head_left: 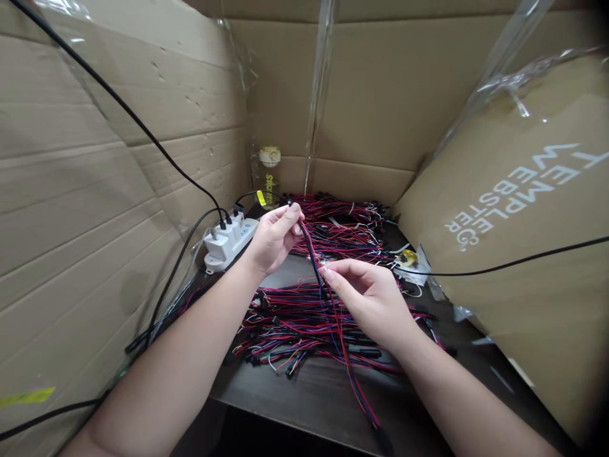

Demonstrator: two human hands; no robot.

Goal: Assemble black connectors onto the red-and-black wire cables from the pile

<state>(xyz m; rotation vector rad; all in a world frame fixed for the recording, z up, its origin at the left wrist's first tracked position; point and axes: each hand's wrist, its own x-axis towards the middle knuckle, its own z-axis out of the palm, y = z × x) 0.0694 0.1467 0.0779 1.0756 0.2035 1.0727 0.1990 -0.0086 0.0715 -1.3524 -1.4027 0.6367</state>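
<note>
Both hands are on one wire harness (pixel 341 339), a bundle of red, blue and black wires with a black sleeve on its upper part. My left hand (pixel 280 233) is closed round its upper end. My right hand (pixel 364 289) pinches the wires lower down, thumb against fingertips. From there the harness hangs toward the table's front edge and ends in a dark connector. Behind and under my hands lie piles of similar wire harnesses (pixel 285 324), with a second pile (pixel 337 212) farther back.
A white power strip (pixel 228 244) with black plugs stands at the left. Behind it is a bottle with a yellowish lid (pixel 269 157). Cardboard walls (pixel 371 95) enclose the dark table (pixel 266 393). A black cable (pixel 514 260) crosses at the right, near a yellow roll (pixel 406 257).
</note>
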